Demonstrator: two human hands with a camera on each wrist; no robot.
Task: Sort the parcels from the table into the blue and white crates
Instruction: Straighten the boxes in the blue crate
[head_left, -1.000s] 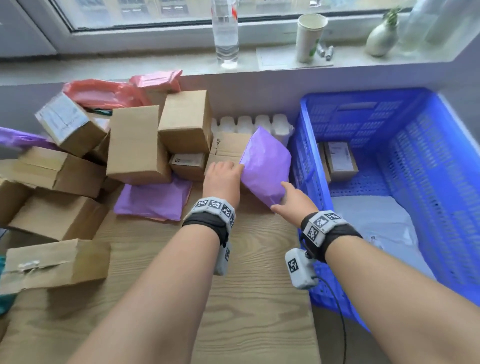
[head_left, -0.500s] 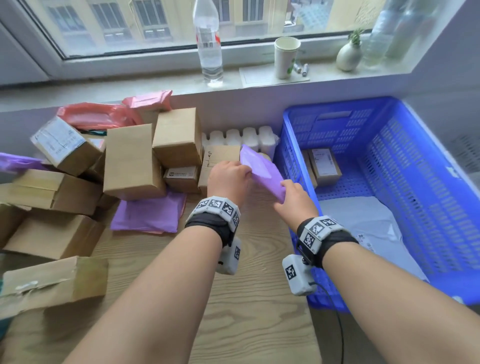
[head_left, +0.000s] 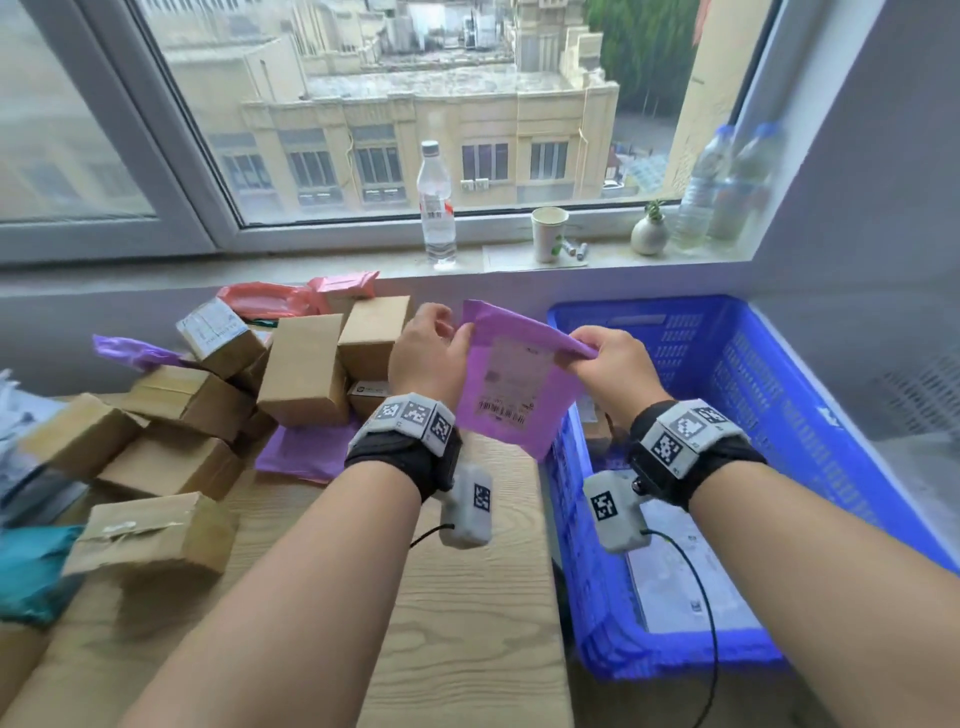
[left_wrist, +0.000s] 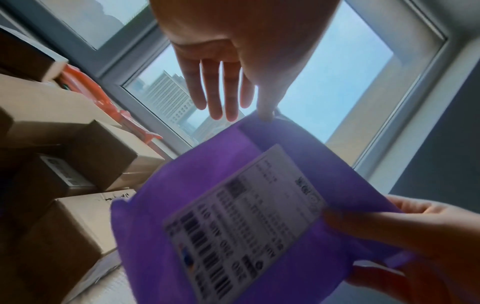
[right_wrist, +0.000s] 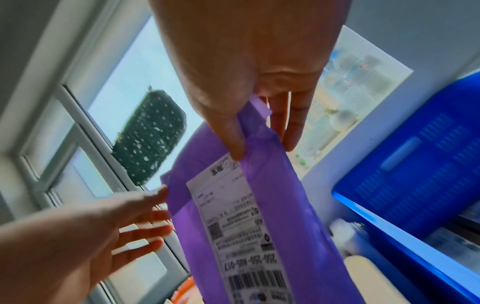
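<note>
Here, at the centre of the head view, two hands hold up one purple mailer (head_left: 514, 384) with its white label (head_left: 511, 382) facing the camera. The right hand (head_left: 615, 366) pinches the mailer's upper right corner between thumb and fingers. The left hand (head_left: 428, 353) is at the upper left edge: its thumb tip touches that edge, while its four fingers (left_wrist: 218, 92) are straight and slightly spread behind the mailer (whether they touch it I cannot tell). The mailer hangs above the table (head_left: 467, 597), its lower tip over the near left rim of one blue crate (head_left: 779, 415), which fills the right of the frame. A pale flat parcel (head_left: 691, 587) lies on the crate's floor.

At the left of the frame is a pile of about eight brown boxes (head_left: 304, 371), with a second purple mailer (head_left: 306, 457) flat beneath them, two red-pink bags (head_left: 270, 301) at the back and a teal bag (head_left: 31, 571) at the left edge.

On the sill in the upper half stand three clear bottles (one (head_left: 436, 208) at centre, two at right), one paper cup (head_left: 548, 234) and one small vase (head_left: 649, 234).
</note>
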